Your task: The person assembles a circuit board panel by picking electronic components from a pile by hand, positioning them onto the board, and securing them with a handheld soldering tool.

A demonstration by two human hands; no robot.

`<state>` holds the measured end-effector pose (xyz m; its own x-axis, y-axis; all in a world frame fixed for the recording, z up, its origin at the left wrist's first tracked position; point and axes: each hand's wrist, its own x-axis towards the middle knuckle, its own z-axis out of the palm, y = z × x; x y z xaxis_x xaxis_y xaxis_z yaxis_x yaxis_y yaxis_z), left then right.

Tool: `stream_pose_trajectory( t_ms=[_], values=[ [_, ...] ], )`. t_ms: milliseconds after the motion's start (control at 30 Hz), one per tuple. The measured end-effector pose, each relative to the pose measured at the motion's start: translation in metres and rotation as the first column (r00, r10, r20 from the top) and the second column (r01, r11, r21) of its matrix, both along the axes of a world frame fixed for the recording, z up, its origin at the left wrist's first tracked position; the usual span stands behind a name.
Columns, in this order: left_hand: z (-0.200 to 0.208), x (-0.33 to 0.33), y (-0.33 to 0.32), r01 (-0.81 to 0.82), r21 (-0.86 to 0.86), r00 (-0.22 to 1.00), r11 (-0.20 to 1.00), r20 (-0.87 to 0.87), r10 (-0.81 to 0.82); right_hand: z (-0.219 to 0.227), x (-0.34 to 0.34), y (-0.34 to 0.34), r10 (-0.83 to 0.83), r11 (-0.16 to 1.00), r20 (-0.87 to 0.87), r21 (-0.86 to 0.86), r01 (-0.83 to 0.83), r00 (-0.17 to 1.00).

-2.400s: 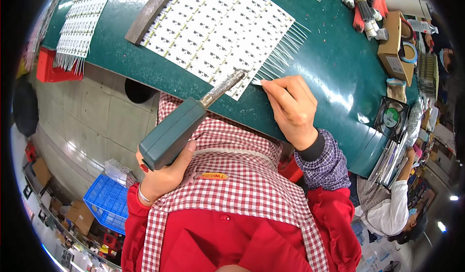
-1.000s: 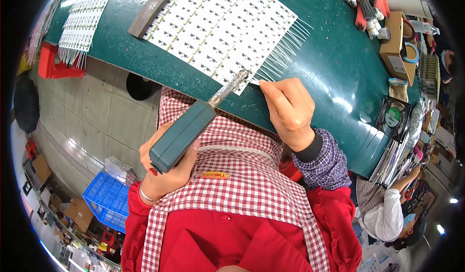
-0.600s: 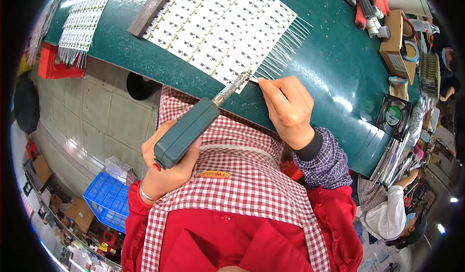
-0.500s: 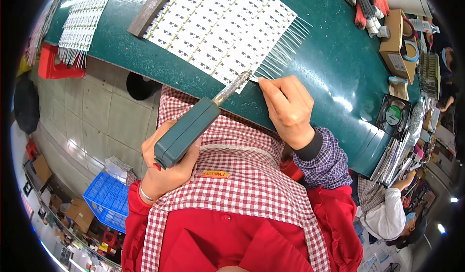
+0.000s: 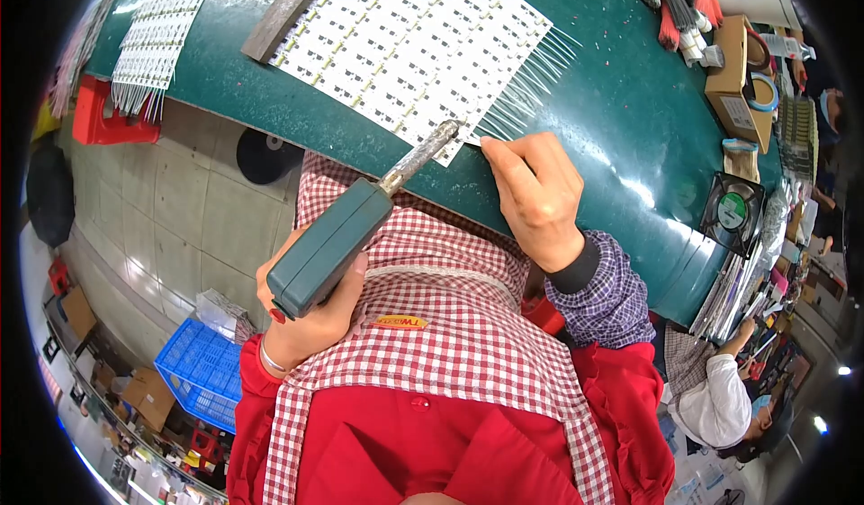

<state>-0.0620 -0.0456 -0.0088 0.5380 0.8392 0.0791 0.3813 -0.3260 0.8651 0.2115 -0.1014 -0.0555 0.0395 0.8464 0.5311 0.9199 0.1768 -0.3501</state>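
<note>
I wrap the left hand [image 5: 317, 327] round a soldering iron [image 5: 331, 246]; slippage could burn the right hand [image 5: 540, 194], pinching white wire [image 5: 475, 140] nearby.

One green soldering iron [image 5: 331, 246], one dark bar [image 5: 290, 14], one blue crate [image 5: 196, 372]

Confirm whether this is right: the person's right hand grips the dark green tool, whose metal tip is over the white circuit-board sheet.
Wrong hand: the head view shows the left hand gripping the dark green tool. The rest stands: its metal tip is over the white circuit-board sheet.
</note>
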Motion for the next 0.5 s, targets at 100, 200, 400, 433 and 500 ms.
stream_pose_trajectory(
  t_ms=[100,200,400,433,500],
  values=[
    [0.0037,-0.0013,0.0000,0.005,0.008,1.000,1.000,-0.025,-0.004,0.0030,-0.0017,-0.0015,-0.004,0.999,-0.007,0.048,0.004,1.000],
    [0.0026,-0.0033,-0.0012,0.005,0.004,1.000,1.000,-0.009,-0.005,0.0028,-0.0037,-0.0042,-0.001,0.999,-0.013,0.049,0.002,1.000],
    [0.0063,-0.0038,-0.0008,0.032,-0.046,0.999,0.998,-0.035,-0.033,0.0026,-0.0055,-0.0045,0.004,1.000,-0.027,-0.009,-0.005,1.000],
    [0.0064,-0.0032,-0.0005,0.030,-0.046,0.999,0.998,-0.035,-0.032,0.0025,-0.0053,-0.0044,0.005,1.000,-0.022,-0.012,-0.005,1.000],
    [0.0061,-0.0019,0.0003,0.053,-0.041,0.998,0.998,-0.019,-0.054,0.0014,-0.0054,-0.0042,0.005,1.000,-0.020,-0.017,-0.005,1.000]
  ],
)
